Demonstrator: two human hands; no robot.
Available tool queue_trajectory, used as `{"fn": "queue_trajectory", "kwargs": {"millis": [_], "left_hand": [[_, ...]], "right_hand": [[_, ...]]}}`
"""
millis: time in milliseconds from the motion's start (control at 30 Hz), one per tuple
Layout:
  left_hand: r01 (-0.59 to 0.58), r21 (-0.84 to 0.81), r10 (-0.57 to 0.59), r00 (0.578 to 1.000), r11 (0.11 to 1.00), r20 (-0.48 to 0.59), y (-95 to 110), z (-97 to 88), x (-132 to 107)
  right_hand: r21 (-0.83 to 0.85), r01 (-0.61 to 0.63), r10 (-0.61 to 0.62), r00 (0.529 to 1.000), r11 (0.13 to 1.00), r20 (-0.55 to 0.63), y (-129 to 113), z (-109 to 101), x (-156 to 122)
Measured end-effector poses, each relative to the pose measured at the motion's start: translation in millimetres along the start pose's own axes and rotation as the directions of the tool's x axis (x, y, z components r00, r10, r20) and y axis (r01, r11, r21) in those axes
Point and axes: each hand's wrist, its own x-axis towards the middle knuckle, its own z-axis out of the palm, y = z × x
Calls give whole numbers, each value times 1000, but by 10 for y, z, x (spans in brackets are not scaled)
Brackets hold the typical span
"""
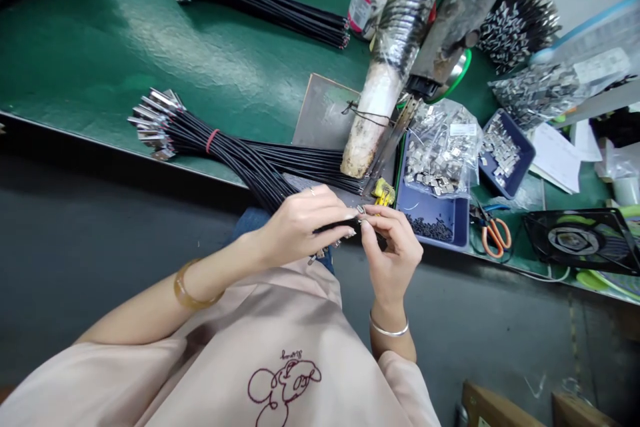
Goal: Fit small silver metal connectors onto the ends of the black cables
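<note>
My left hand and my right hand meet fingertip to fingertip at the table's front edge. Between them is a small shiny metal piece, pinched by my right thumb and forefinger. My left fingers are curled close together against its near side; what they grip is too small to make out. Under my left hand a few metal ends peek out. Right behind lies a bundle of black cables, tied with a red band, metal connectors at its left end.
A taped hose nozzle hangs just behind my hands. To the right stand a purple tray with bagged metal parts, a smaller tray, orange-handled pliers and a black fan. Another cable bundle lies farther back.
</note>
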Motion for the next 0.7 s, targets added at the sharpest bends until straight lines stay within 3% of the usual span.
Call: {"fn": "queue_trajectory", "kwargs": {"millis": [100, 167, 367, 467, 600, 700], "left_hand": [[137, -99, -137, 991, 986, -1, 57, 143, -30], [270, -147, -270, 963, 951, 25, 74, 161, -16], [578, -366, -563, 811, 729, 160, 108, 93, 67], [640, -459, -633, 749, 616, 194, 96, 79, 94], [637, -492, -635, 746, 594, 199, 73, 86, 113], [642, -484, -632, 746, 595, 212, 69, 96, 121]], "right_hand": [[-25, 29, -29, 1000, 999, -11, 6, 38, 22], [-37, 56, -57, 998, 998, -25, 16, 88, 22], [-233, 237, -267, 957, 943, -109, 66, 202, -34], [-205, 225, -259, 953, 953, -157, 91, 167, -43], [-30, 237, -237, 941, 971, -242, 109, 110, -33], [-40, 277, -279, 937, 960, -209, 105, 107, -23]]}}
